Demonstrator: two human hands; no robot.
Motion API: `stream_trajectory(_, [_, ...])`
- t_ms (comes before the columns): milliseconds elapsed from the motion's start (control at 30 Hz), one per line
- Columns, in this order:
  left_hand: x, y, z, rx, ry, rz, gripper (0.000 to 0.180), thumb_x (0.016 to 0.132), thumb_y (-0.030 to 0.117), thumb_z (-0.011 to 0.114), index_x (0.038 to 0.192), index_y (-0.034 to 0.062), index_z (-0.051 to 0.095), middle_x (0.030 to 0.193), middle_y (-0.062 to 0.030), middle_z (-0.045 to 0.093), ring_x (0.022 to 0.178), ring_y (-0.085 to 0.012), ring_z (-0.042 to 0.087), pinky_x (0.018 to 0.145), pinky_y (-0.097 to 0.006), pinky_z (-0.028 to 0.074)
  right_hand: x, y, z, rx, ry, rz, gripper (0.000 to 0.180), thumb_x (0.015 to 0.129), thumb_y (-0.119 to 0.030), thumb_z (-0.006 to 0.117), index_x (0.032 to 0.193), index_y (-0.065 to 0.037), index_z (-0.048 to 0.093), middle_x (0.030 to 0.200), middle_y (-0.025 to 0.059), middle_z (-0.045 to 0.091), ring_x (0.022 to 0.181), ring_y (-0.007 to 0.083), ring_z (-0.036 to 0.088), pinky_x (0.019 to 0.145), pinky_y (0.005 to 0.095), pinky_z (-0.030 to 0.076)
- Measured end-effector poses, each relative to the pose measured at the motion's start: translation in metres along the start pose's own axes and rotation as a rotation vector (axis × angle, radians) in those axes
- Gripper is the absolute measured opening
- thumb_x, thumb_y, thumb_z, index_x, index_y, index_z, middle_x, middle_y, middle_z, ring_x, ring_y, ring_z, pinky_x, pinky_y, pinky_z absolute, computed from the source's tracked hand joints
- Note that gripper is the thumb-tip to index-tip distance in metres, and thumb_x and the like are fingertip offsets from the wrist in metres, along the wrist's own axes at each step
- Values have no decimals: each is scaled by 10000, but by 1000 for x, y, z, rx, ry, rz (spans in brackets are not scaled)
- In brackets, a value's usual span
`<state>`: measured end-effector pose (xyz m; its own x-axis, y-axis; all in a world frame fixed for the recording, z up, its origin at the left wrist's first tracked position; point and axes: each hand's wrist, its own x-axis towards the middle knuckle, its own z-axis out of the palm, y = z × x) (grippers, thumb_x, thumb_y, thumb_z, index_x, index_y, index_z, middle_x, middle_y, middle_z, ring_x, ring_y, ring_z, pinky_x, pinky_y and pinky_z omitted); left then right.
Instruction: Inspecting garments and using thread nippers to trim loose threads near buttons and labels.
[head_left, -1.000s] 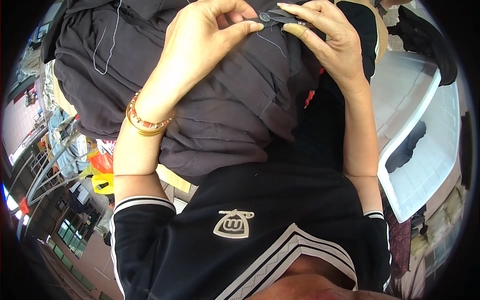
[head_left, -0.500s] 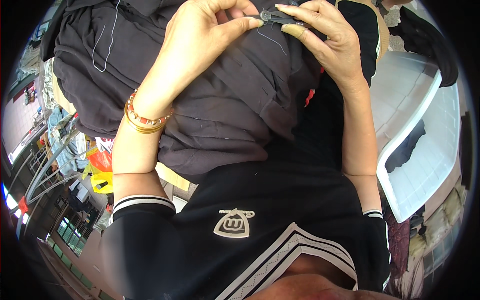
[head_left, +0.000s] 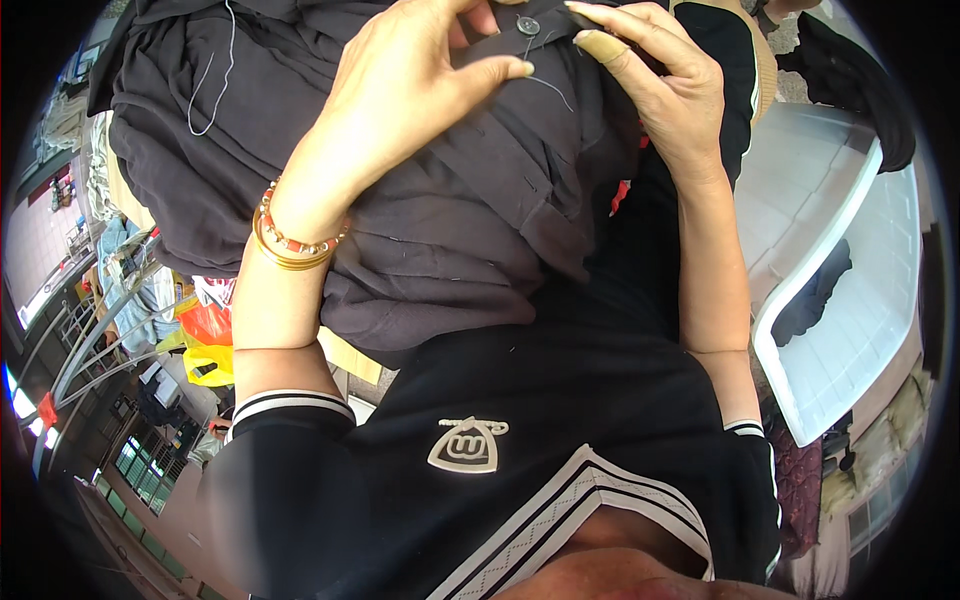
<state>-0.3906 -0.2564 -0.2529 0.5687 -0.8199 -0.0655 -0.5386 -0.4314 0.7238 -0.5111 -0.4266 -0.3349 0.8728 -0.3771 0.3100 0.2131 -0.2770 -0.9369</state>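
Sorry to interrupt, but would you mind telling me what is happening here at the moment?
A person is hand-sewing a button onto a dark grey garment bunched in their lap. The left hand, with bangles at the wrist, is raised beside the button with a thread trailing near its fingertips. The right hand pinches the fabric at the button. A white plastic tray sits to the person's right.
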Motion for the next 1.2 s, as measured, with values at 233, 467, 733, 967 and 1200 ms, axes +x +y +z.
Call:
stream_trajectory(233, [3, -17, 1, 42, -26, 115, 368, 826, 65, 783, 1157, 1, 636, 930, -90, 608, 813, -190, 581, 738, -293, 494, -9, 13, -7, -166, -35, -96, 309, 863, -63, 765, 1171, -44, 747, 890, 16, 633, 798, 80, 551, 697, 201, 415])
stream_trajectory(467, [2, 0, -3, -31, -19, 40, 169, 896, 31, 692, 1055, -23, 700, 873, -116, 633, 730, -222, 614, 664, -309, 494, -10, 14, -6, -291, -63, -163, 320, 852, -77, 771, 1171, -59, 750, 903, 25, 637, 793, 96, 557, 688, 220, 426])
stream_trajectory(733, [12, -35, 15, -133, 349, 772, 105, 890, 66, 698, 967, -6, 705, 834, -152, 659, 770, -330, 656, 682, -380, 519, -5, 8, -5, -327, -95, -140, 328, 846, -77, 773, 1173, -61, 748, 885, 29, 631, 789, 107, 567, 696, 230, 437])
stream_trajectory(967, [16, -45, 22, -135, 347, 742, 78, 898, 57, 670, 932, -6, 701, 838, -154, 668, 761, -342, 660, 676, -390, 517, -4, 9, -8, -360, -97, -163, 327, 837, -86, 783, 1162, -71, 755, 885, 25, 639, 792, 106, 573, 692, 231, 443])
stream_trajectory(1200, [14, -44, 22, -132, 315, 688, 84, 899, 53, 662, 937, -12, 700, 830, -162, 669, 752, -345, 660, 670, -394, 513, -2, 10, -6, -370, -80, -204, 316, 831, -95, 790, 1145, -78, 764, 887, 31, 650, 800, 116, 588, 696, 238, 457])
